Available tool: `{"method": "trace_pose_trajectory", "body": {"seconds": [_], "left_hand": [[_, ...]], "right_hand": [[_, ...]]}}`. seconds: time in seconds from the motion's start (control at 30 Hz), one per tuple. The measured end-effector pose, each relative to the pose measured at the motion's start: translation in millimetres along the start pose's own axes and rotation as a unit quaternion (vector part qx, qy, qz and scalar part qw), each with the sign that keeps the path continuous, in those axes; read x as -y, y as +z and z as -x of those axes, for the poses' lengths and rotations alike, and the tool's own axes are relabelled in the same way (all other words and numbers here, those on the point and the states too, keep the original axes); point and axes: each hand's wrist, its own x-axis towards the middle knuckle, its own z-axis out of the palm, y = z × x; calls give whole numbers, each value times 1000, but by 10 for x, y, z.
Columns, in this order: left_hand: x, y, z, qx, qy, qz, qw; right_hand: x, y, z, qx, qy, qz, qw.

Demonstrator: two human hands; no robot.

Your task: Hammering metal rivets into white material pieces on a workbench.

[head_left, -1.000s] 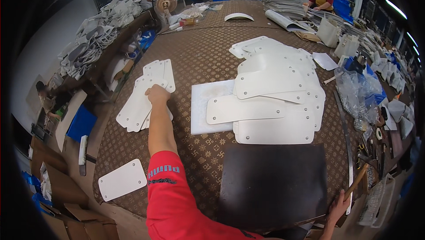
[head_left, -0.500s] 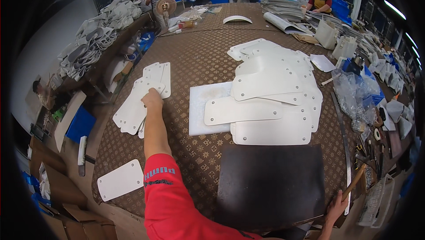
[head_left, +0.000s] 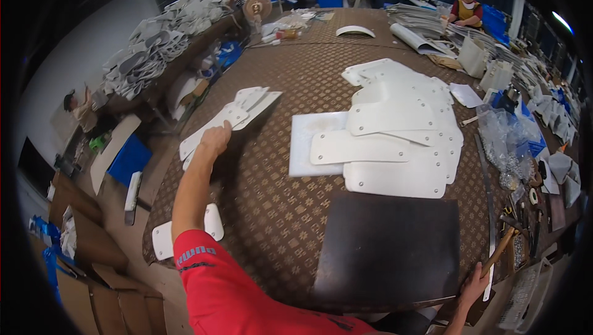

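Note:
At the left of the table my left hand (head_left: 214,140) is closed on the near edge of a fanned bunch of white panels (head_left: 207,130) with metal rivets at their corners. The bunch is tilted, its far right part raised off the cloth. My right hand (head_left: 474,284), low at the right edge of the table, grips the wooden handle of a hammer (head_left: 501,251); its dark head points away from me. One more white panel (head_left: 162,242) lies at the near left, partly covered by my left forearm. A big overlapping pile of riveted white panels (head_left: 401,109) rests right of the middle.
A white board (head_left: 301,150) lies partly under the pile, and a black mat (head_left: 389,251) is in front. A metal ruler (head_left: 488,211) and clear bags of small metal parts (head_left: 503,134) line the right side. Cardboard boxes (head_left: 105,292) stand at lower left. Other people sit or stand farther off.
My left hand has gripped and tilted up the bunch of panels, which lay flat before. The whole view has shifted, so the table appears farther right. The right hand still holds the hammer.

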Motion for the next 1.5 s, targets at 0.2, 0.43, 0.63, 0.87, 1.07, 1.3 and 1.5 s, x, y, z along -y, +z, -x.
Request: {"method": "trace_pose_trajectory", "body": {"seconds": [0.2,0.43,0.63,0.87,1.07,1.3,1.5], "left_hand": [[445,-268,963,-20,181,3,983],[384,-251,2287,11,184,39,982],[361,18,2965,10,195,72,978],[427,24,3064,-148,65,121,979],[-964,-820,3036,-243,208,206,925],[-3367,-1195,3201,-140,461,208,851],[-3831,-844,3378,-19,441,541,716]], "right_hand": [[12,-12,-21,28,12,15,999],[66,-17,-39,54,13,36,998],[72,11,0,68,3,52,996],[53,-22,-30,81,-8,59,995],[98,-14,7,88,-11,47,995],[132,4,52,94,-3,4,996],[63,-107,67,110,-7,-27,994]]}}
